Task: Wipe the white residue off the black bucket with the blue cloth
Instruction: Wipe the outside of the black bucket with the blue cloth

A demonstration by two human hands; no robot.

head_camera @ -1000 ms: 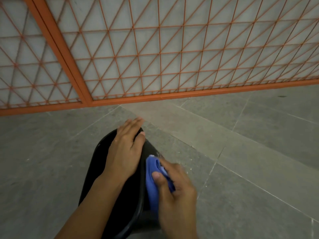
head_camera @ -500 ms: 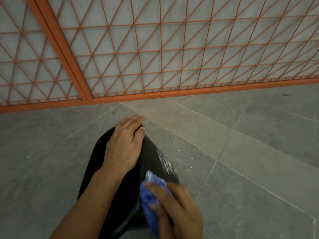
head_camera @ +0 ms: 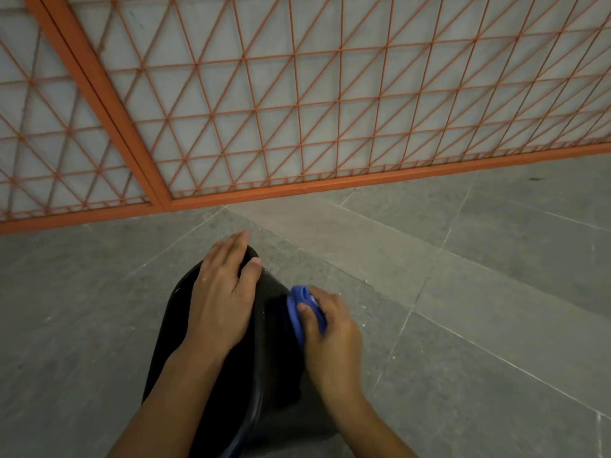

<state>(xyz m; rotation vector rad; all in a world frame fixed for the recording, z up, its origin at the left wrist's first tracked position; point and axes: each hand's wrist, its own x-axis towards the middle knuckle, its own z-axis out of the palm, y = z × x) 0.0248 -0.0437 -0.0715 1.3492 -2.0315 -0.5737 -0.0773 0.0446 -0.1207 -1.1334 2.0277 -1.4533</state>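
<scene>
A left hand [head_camera: 222, 295] rests flat on the bucket [head_camera: 211, 375] on the floor while the right hand's [head_camera: 330, 338] grip pinches the cloth [head_camera: 302, 304] against its right side; firm, overlapping strokes should work best.

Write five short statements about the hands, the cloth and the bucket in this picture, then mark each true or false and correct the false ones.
1. The right hand grips the blue cloth. True.
2. The left hand holds the cloth. False: it rests on the far rim of the black bucket.
3. The cloth is pressed against the bucket's outer wall. True.
4. The bucket stands on a table. False: it sits on the grey tiled floor.
5. A blue mesh fence stands behind. False: the orange grille does.
</scene>
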